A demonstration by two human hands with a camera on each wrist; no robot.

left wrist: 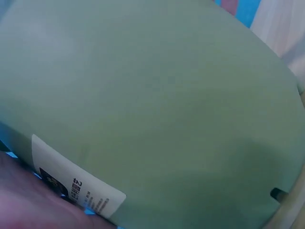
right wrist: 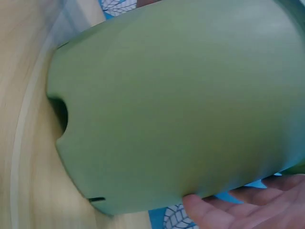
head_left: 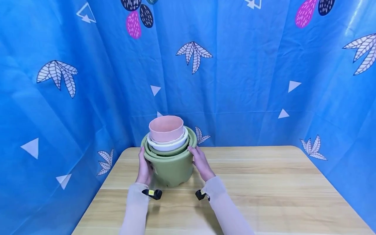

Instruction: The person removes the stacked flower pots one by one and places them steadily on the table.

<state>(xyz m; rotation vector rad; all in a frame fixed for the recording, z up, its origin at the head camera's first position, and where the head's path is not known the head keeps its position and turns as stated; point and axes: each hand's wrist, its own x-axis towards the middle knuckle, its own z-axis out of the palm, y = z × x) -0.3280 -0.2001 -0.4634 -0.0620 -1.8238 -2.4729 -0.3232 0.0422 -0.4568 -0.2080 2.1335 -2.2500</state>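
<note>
Here, left of centre in the lower half of the frame, the large green pot (head_left: 173, 171) sits squarely between two hands! The left hand (head_left: 144, 169) grips its left flank, up by the rim; the right hand (head_left: 202, 164) matches it on the right, digits clamped on the upper wall. The pot fills the whole gap between them, and look at the nest inside: a smaller green pot (head_left: 167, 153), then a white pot (head_left: 168, 148), and a pink pot (head_left: 167, 135) on top, clear of all the fingers.

Over to the right wrist view: one fingertip (right wrist: 191, 202) presses the green wall at lower right, the other fingers spread behind the edge. Notches mark the base at left, close to the wooden table (head_left: 264, 182). In the left wrist view, the hand fills the lower left corner, right beside a white label (left wrist: 76, 176); its fingertips are out of sight there. Behind everything hangs a blue patterned curtain (head_left: 243, 81).
</note>
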